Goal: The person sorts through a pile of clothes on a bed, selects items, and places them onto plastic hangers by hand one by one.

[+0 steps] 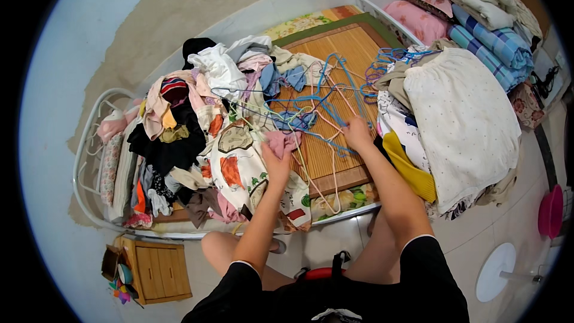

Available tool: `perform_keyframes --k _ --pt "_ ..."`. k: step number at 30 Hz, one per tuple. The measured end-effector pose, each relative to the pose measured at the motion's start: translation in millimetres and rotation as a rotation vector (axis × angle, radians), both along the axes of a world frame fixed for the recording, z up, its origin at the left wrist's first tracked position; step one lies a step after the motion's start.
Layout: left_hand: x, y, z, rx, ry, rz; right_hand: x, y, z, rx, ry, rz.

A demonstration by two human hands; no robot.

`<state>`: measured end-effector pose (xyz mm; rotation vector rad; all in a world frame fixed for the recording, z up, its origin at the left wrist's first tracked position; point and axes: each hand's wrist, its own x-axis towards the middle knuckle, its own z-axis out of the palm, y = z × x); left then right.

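My left hand (276, 164) is closed at the edge of a small pink cloth (282, 142), beside a white garment with orange and green prints (230, 170). My right hand (357, 133) pinches a blue clothes hanger (327, 107) over the bamboo mat (317, 161). Blue, pink and pale green hangers lie tangled between the hands, and a pink hanger (336, 203) reaches toward the bed's front edge. Some fingertips of both hands are hidden.
A large heap of mixed clothes (179, 107) covers the bed's left side. On the right lie a white dotted garment (463, 119), a mustard garment (409, 167) and more hangers (388, 63). Folded bedding (490, 42) stands behind. A wooden cabinet (158, 269) sits at lower left.
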<state>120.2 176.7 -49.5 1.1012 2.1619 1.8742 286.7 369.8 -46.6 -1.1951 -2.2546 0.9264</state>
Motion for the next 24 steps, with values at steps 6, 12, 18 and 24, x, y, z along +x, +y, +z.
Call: perform_keyframes --k 6,12,18,24 --pt "92.5 9.0 46.0 -0.609 0.66 0.121 7.9 -13.8 13.8 0.252 0.087 -0.146" --pt "110.7 18.1 36.0 -0.634 0.814 -0.145 -4.1 -4.9 1.1 0.06 -0.064 -0.407" --pt "105.6 23.1 20.2 -0.709 0.782 -0.225 -2.5 13.4 -3.8 0.149 0.1 -0.317" --pt "100.4 15.8 29.5 -0.607 0.828 -0.284 7.9 -7.3 50.8 -0.259 0.83 -0.098"
